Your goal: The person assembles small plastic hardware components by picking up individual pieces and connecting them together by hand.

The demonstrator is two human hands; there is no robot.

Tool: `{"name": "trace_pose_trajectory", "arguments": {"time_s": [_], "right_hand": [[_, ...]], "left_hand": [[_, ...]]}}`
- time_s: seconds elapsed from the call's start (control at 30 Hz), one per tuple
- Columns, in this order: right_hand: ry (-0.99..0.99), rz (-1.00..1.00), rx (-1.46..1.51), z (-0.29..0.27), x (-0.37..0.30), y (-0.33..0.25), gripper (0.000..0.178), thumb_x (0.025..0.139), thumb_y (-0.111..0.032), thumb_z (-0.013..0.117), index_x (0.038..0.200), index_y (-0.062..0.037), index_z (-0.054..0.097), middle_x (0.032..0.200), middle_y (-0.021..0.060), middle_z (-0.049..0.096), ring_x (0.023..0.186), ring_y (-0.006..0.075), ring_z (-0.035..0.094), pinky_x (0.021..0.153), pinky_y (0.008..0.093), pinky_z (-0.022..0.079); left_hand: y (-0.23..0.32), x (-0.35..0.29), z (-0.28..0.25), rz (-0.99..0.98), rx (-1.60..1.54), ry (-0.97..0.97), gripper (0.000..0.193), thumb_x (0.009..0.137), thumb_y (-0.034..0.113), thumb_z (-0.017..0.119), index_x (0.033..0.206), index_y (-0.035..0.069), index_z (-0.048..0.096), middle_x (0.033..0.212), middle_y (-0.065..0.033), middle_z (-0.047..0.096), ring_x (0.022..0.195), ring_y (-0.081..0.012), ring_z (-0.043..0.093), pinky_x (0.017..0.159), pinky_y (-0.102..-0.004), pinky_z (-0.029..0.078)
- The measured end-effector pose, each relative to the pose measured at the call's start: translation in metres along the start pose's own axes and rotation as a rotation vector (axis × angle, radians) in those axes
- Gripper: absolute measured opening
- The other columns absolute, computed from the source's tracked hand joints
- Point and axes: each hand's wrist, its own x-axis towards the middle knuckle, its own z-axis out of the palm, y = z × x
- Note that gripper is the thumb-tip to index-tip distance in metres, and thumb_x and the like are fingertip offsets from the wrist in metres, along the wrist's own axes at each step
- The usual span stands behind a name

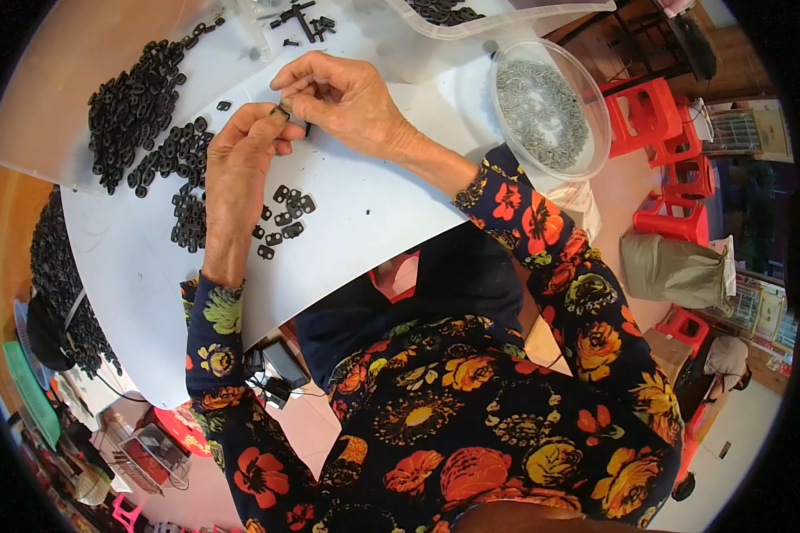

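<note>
Above the white table my two hands meet, fingertips together. My left hand [240,164] is closed, its thumb and fingers pinching a small black plastic part [280,113], mostly covered by the fingers. Touching it from the right is my right hand [356,105], thumb and forefinger pressed together; what lies between them is too small to make out. To the left spread a large heap of black plastic parts [133,111] and a looser group of similar parts [180,155]. Nearer me, beside my left wrist, lies a small cluster of black parts [286,213].
A round clear tub [603,133] of small silvery metal pieces [542,102] stands at the right table edge. Behind are a clear plastic bin [507,19] and a black tool-like piece [304,19]. Red stools [642,114] and a stuffed sack [671,266] are on the floor at right.
</note>
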Motion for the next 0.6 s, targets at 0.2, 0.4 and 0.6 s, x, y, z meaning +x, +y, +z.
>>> {"name": "trace_pose_trajectory", "arguments": {"time_s": [0.2,0.4,0.6], "right_hand": [[-0.009,-0.002,-0.032,-0.001,0.001,-0.005,0.017,0.081,-0.005,0.063,0.098,-0.0017,0.063,0.082,0.0035,0.065,0.074,0.0062,0.058,0.068,0.0217,0.05],[0.002,-0.006,-0.029,-0.001,0.001,-0.002,0.019,0.08,-0.004,0.063,0.098,-0.0021,0.064,0.082,0.0042,0.066,0.073,0.0065,0.059,0.068,0.022,0.05],[0.012,0.005,-0.031,-0.002,0.0,-0.001,0.018,0.08,-0.005,0.062,0.098,-0.0025,0.064,0.078,0.0027,0.066,0.07,0.0058,0.057,0.066,0.0218,0.049]], "left_hand": [[0.006,-0.004,0.002,0.011,0.298,0.004,0.013,0.089,0.014,0.057,0.09,0.003,0.065,0.076,-0.0026,0.063,0.072,-0.0075,0.055,0.07,-0.0225,0.042],[-0.001,-0.007,0.008,0.168,0.329,0.057,0.015,0.09,0.015,0.056,0.092,0.002,0.065,0.075,-0.0014,0.063,0.071,-0.0066,0.055,0.069,-0.0221,0.042],[-0.003,-0.006,0.008,0.168,0.387,0.042,0.017,0.092,0.014,0.054,0.094,0.001,0.064,0.074,-0.001,0.062,0.071,-0.0062,0.054,0.069,-0.0224,0.043]]}}
